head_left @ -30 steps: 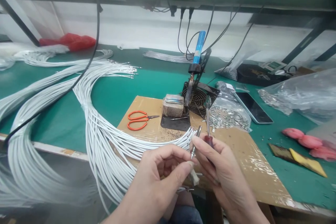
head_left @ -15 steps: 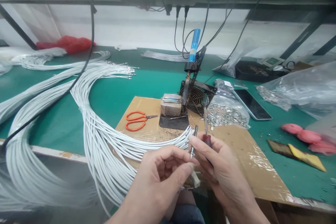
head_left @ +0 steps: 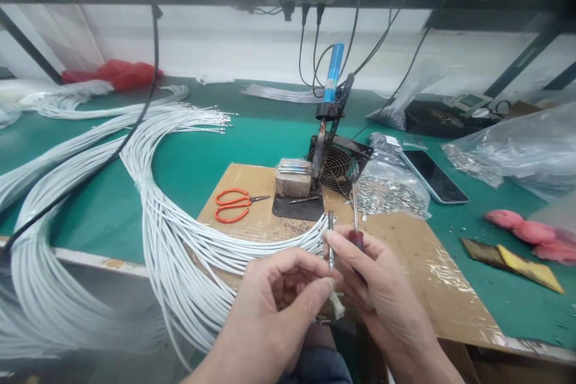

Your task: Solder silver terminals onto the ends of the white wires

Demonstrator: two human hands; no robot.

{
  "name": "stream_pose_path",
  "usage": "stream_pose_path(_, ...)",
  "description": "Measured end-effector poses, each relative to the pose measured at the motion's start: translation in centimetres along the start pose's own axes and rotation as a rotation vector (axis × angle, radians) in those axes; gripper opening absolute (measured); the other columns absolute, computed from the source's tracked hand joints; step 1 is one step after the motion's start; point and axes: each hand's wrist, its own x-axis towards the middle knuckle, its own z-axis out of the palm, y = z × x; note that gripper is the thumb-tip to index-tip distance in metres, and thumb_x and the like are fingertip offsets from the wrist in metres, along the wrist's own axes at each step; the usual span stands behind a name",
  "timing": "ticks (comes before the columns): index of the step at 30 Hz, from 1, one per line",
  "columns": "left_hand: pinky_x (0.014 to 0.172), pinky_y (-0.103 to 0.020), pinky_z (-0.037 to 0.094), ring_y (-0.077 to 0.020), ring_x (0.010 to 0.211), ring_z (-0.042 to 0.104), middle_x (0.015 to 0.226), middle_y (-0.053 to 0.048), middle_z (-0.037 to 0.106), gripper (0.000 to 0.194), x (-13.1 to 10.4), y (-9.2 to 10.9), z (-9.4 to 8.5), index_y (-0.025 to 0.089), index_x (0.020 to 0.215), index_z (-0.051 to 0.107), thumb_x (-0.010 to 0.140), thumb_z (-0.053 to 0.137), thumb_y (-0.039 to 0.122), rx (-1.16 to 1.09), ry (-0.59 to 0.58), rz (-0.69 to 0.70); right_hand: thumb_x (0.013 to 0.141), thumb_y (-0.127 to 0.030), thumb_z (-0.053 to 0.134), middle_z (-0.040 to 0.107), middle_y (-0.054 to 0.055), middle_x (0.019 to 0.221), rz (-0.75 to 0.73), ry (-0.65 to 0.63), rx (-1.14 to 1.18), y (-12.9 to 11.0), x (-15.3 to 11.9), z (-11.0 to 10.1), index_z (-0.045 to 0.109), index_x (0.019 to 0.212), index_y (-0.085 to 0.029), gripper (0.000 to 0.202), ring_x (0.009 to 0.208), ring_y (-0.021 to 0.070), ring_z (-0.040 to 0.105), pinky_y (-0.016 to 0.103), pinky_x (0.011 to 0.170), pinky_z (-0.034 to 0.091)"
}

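Observation:
My left hand (head_left: 283, 306) pinches the lower end of a thin metal rod (head_left: 331, 240), near a pale wrapped piece (head_left: 336, 306) that sticks out below the fingertips. With thumb and fingers, my right hand (head_left: 382, 282) grips a screwdriver (head_left: 356, 237) by its dark red handle, shaft pointing up and away. The right thumb also touches the rod. Both hands meet over the front of the cardboard sheet (head_left: 405, 252). Just behind the rod lie the tips of a thick bundle of white cables (head_left: 216, 246), which curves in from the left.
Orange-handled scissors (head_left: 233, 205) lie left of a soldering iron (head_left: 333, 75) on a stand with a block (head_left: 293, 177). Behind are a fan (head_left: 335, 165), small metal parts (head_left: 391, 195) and a phone (head_left: 434, 177). Pink bundles (head_left: 533, 232) lie right; black cables hang across.
The metal rod has tilted to a more upright position between my hands. Both hands otherwise hold nearly the same place, and the view has shifted slightly.

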Motion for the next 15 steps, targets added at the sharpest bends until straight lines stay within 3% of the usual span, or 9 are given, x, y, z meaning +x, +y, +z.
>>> stream_pose_path(6,0.043,-0.021,0.024,-0.0038,0.043,0.027,0.058,0.009,0.05,0.016,0.14,-0.05,-0.09,0.018,0.091,0.075,0.095,0.073,0.033,-0.003,-0.011,0.005,0.064,-0.054,0.098,0.032,-0.013,0.041,0.017,-0.002,0.018,-0.03,0.05,-0.08,0.069,0.079,-0.017,0.05,0.04,0.0001,0.014,0.016,0.039,0.013)
stream_pose_path(15,0.041,-0.02,0.02,-0.0038,0.043,0.029,0.059,0.008,0.051,0.015,-0.14,0.44,0.06,0.017,0.094,0.077,0.095,0.073,0.032,-0.005,-0.005,-0.019,0.066,-0.053,0.097,0.032,-0.013,0.044,0.059,-0.044,0.062,0.02,0.17,-0.08,0.067,0.075,-0.016,0.049,0.039,-0.0005,0.015,0.014,0.037,0.013)
